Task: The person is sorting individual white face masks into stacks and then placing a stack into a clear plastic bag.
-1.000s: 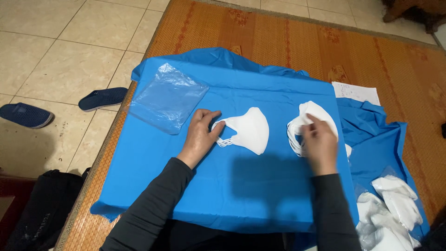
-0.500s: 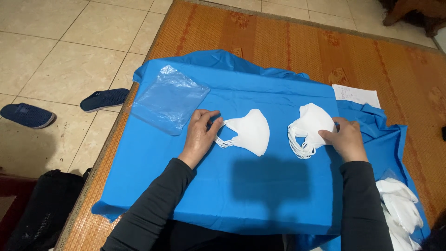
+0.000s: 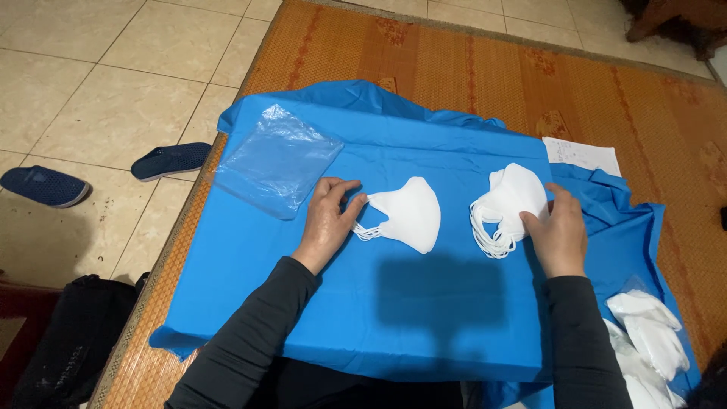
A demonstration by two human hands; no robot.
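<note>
A blue cloth (image 3: 363, 318) covers a low surface in front of me. On it lie two small stacks of folded white face masks. My left hand (image 3: 327, 220) rests flat on the cloth, fingertips touching the ear loops of the left mask stack (image 3: 407, 215). My right hand (image 3: 559, 231) lies against the right side of the right mask stack (image 3: 509, 198), fingers spread on its edge. Neither hand lifts a mask off the cloth. Both arms are in dark sleeves.
A clear plastic bag (image 3: 279, 159) lies at the cloth's left corner. More white masks (image 3: 650, 333) are heaped at the lower right. A white paper sheet (image 3: 581, 155) lies on the woven orange mat (image 3: 485, 68). Two dark slippers (image 3: 170, 160) and a black bag (image 3: 68, 341) sit on the tiled floor.
My right hand slid from on top of the right mask stack to its right side, uncovering the stack. My left hand stayed by the left stack.
</note>
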